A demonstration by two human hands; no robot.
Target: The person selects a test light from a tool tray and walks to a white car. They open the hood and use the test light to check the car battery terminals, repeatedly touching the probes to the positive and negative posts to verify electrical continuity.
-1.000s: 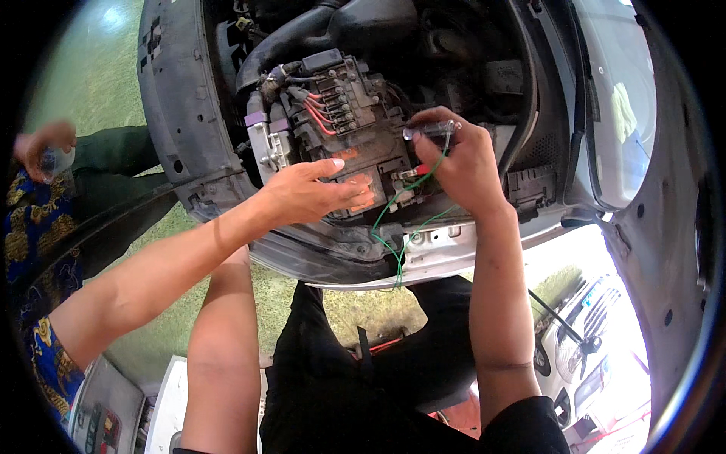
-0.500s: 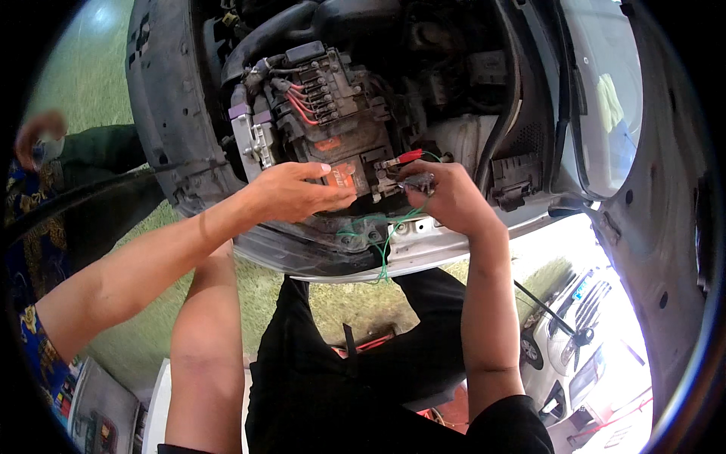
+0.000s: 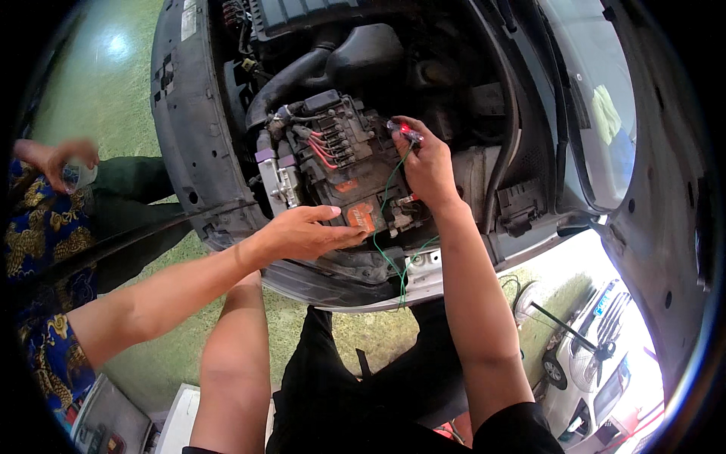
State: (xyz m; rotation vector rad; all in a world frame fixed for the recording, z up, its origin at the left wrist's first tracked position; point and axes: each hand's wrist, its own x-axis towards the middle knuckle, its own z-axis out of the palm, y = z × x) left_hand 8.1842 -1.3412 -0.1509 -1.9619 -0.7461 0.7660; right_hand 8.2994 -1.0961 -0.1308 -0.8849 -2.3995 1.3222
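Note:
My right hand [image 3: 427, 163] pinches a clear test light pen [image 3: 406, 132] that glows red, above the fuse box on the battery. A thin green wire [image 3: 390, 185] hangs from the pen past the battery's edge. Beside the wrist, a red clip [image 3: 409, 198] sits near the battery terminal [image 3: 406, 217]. My left forearm [image 3: 234, 348] reaches up beneath another person's arm, which hides my left hand. That person's open hand [image 3: 318, 232] hovers at the battery label [image 3: 361, 217]. Red wires [image 3: 321, 151] run into the fuse box [image 3: 336, 125].
A black air duct [image 3: 291, 83] crosses the engine bay. The front bumper edge [image 3: 355, 303] lies before my legs. At left, the other person's second hand [image 3: 72, 163] holds a clear cup. A fan [image 3: 586, 363] and a white car [image 3: 567, 386] stand at lower right.
My right hand has moved up and away from the terminal to above the fuse box, with the pen now glowing red. The view has shifted, and the other person's hand stays by the label.

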